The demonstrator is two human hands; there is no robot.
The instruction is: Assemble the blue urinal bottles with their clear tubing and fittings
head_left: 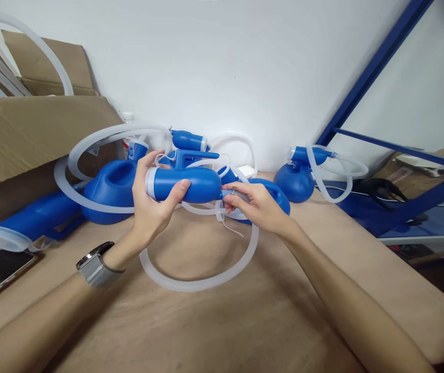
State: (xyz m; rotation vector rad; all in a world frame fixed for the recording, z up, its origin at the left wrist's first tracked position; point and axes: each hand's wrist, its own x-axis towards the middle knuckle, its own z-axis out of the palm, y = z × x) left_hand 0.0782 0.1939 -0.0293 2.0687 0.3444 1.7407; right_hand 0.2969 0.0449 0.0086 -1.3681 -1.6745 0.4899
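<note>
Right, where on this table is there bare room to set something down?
Bare table between the left forearm and right forearm, in front of the tube loop; also right of the right forearm, towards the rack. Crowded: along the wall, where bottles run from box to rack; a phone lies at the left.

White-rimmed blue cylinder (192, 185), sideways, aloft

Grey mesh-strapped wristwatch (99, 268) with dark case

One cardboard box (39, 124), one phone (2, 272) and one wristwatch (99, 270) in front, right of it one clear bottle (128, 118), at least three blue hose heads (188, 185), four or more jugs (293, 184)
</note>
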